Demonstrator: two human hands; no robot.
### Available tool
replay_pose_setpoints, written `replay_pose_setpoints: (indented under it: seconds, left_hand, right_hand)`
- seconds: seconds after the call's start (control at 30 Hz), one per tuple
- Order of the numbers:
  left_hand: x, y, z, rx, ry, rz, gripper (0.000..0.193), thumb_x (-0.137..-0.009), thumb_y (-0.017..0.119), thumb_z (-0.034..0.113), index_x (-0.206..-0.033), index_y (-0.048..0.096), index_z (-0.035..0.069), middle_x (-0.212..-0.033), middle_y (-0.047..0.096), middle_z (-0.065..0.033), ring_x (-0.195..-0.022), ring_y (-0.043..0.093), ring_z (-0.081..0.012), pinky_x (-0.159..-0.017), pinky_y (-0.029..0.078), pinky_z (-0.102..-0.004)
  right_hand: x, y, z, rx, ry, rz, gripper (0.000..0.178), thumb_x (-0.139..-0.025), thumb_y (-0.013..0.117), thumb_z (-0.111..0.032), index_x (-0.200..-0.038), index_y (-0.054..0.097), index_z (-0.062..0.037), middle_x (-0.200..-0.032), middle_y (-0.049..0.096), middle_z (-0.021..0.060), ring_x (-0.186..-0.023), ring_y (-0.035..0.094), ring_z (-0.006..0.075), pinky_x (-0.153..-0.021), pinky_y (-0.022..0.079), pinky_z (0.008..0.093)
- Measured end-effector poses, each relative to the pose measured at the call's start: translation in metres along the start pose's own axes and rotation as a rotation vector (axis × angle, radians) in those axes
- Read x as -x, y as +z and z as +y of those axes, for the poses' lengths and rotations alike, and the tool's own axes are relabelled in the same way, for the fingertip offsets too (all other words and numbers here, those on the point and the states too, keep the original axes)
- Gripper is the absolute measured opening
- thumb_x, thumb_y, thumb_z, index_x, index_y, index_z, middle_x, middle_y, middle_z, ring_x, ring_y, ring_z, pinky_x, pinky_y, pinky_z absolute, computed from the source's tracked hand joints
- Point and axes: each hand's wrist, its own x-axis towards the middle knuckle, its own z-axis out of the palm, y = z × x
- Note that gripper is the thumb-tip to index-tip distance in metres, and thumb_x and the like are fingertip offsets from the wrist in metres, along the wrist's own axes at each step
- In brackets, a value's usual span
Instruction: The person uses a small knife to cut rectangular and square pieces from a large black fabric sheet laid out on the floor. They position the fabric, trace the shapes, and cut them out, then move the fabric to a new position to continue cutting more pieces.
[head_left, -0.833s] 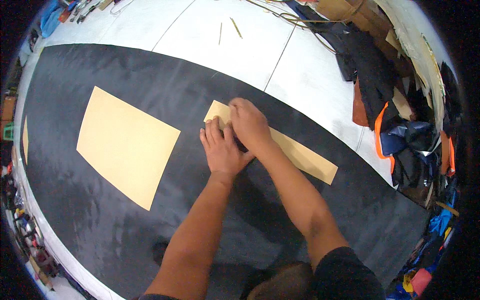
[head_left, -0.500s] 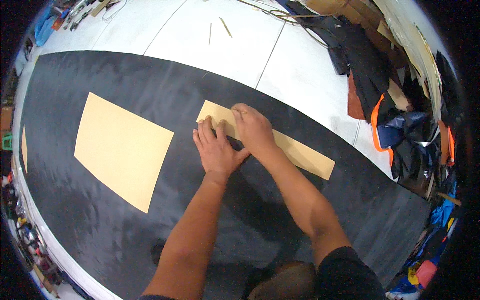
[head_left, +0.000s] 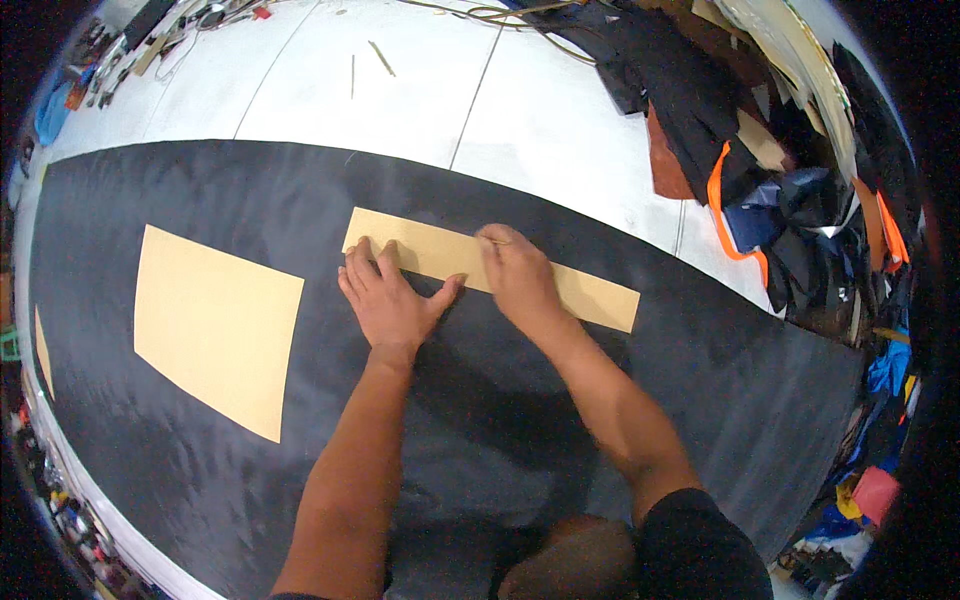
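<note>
The long tan strip (head_left: 430, 250) is lying on the big black sheet (head_left: 745, 400), closer to the far edge than the near one and running roughly along it. Left hand (head_left: 388, 305) is spread out, fingertips down on the strip's left end, thumb at its near edge. Right hand (head_left: 525, 280) is curled over the middle of it, thumb and fingertips pressed together (kinda blurry, so I can't tell if anything's pinched in there). Over on the left half of the sheet there's a bigger four-sided tan piece (head_left: 215, 335), near the strip but apart, plus a narrow tan sliver (head_left: 43, 352) right at the left edge. Past the far edge, two thin sticks (head_left: 381, 58) sit on the white surface (head_left: 400, 115), and dark scraps (head_left: 690, 80) are heaped beyond that edge's right end with an orange band (head_left: 716, 200) among them.
</note>
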Motion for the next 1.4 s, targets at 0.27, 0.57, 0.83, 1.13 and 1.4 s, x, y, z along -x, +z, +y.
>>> replay_pose_setpoints:
  seconds: [0.27,0.57,0.83,1.13,1.4]
  left_hand:
    - [0.003,0.001,0.0,-0.026,0.017,0.003,0.089,-0.067,0.079,0.063,-0.123,0.051,-0.001,-0.135,0.042,-0.0279,-0.128,0.038,-0.0439,-0.108,0.029,-0.0561]
    - [0.007,0.01,0.0,-0.077,0.065,0.012,0.09,-0.07,0.075,0.065,-0.123,0.052,-0.003,-0.137,0.042,-0.0284,-0.131,0.037,-0.043,-0.109,0.028,-0.0547]
    - [0.012,0.018,-0.006,-0.091,0.126,0.073,0.087,-0.071,0.075,0.064,-0.123,0.053,-0.002,-0.132,0.044,-0.0274,-0.129,0.039,-0.042,-0.106,0.032,-0.054]
    - [0.011,0.025,-0.013,-0.141,0.142,0.024,0.089,-0.075,0.071,0.066,-0.128,0.051,-0.003,-0.134,0.042,-0.0277,-0.132,0.037,-0.043,-0.109,0.029,-0.0534]
    - [0.008,0.026,-0.011,-0.102,0.132,0.011,0.09,-0.074,0.072,0.066,-0.127,0.051,-0.004,-0.132,0.044,-0.0293,-0.13,0.039,-0.0437,-0.107,0.031,-0.0544]
  right_hand:
    - [0.047,-0.055,0.059,-0.032,0.164,0.137,0.023,-0.098,0.051,-0.021,-0.106,0.06,-0.0019,-0.102,0.066,0.0187,-0.097,0.063,0.0384,-0.086,0.051,0.0426]
    - [0.136,-0.102,0.114,0.163,0.113,0.447,0.022,-0.1,0.05,-0.016,-0.114,0.062,-0.003,-0.101,0.068,0.0173,-0.097,0.064,0.0349,-0.087,0.049,0.0427]
    - [0.168,-0.127,0.15,0.167,0.178,0.589,0.017,-0.092,0.064,-0.016,-0.105,0.063,-0.0051,-0.106,0.069,0.0136,-0.1,0.064,0.0332,-0.089,0.048,0.0428]
    - [0.149,-0.131,0.16,0.146,0.234,0.506,0.034,-0.081,0.077,-0.029,-0.101,0.061,-0.0069,-0.103,0.068,0.0106,-0.101,0.061,0.0321,-0.091,0.044,0.0433]
    - [0.15,-0.133,0.161,0.219,0.222,0.451,0.046,-0.076,0.081,-0.031,-0.109,0.058,-0.0077,-0.109,0.064,0.0099,-0.107,0.057,0.0318,-0.092,0.041,0.0443]
